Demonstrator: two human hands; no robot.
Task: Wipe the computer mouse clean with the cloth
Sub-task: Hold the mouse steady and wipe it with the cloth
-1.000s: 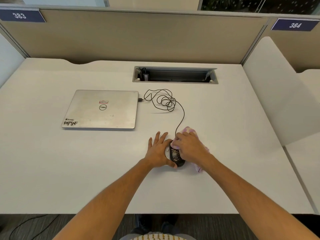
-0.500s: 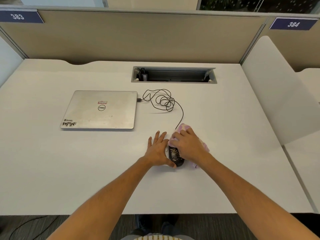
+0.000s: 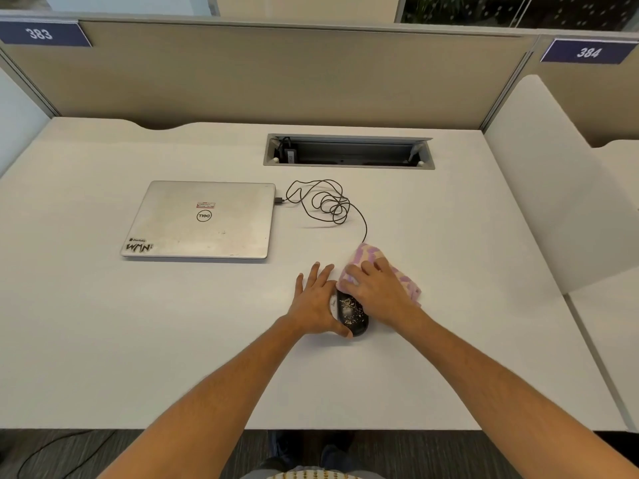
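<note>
- the black plastic computer mouse [image 3: 352,314], speckled with pale crumbs, sits on the white desk top [image 3: 138,340] toward the near middle, pinned between the two hands.
- the left hand [image 3: 316,304] lies against the mouse's left side, fingers spread and flat on the desk, thumb hooked round the near end; it braces rather than grips.
- the right hand [image 3: 375,288] presses the pink-and-cream patterned cloth [image 3: 368,255] over the front of the mouse, fingers curled loosely on the fabric; how firmly it pinches the cloth i cannot tell.
- risk, as i judge it: crumbs on the bare rear half look likely to get swept onto the desk rather than picked up by the cloth.
- the thin black cable [image 3: 325,203] runs from under the cloth to a loose coil and on to the closed silver laptop [image 3: 202,219]; a hard forward stroke could snag it or tug the plug.
- if the left hand eases off, the mouse may skid sideways.
- room: bare desk lies on all sides of the hands, the near edge is well apart, the white side panel [image 3: 553,188] stands well off to the right, and the open cable tray [image 3: 347,152] is far behind.
</note>
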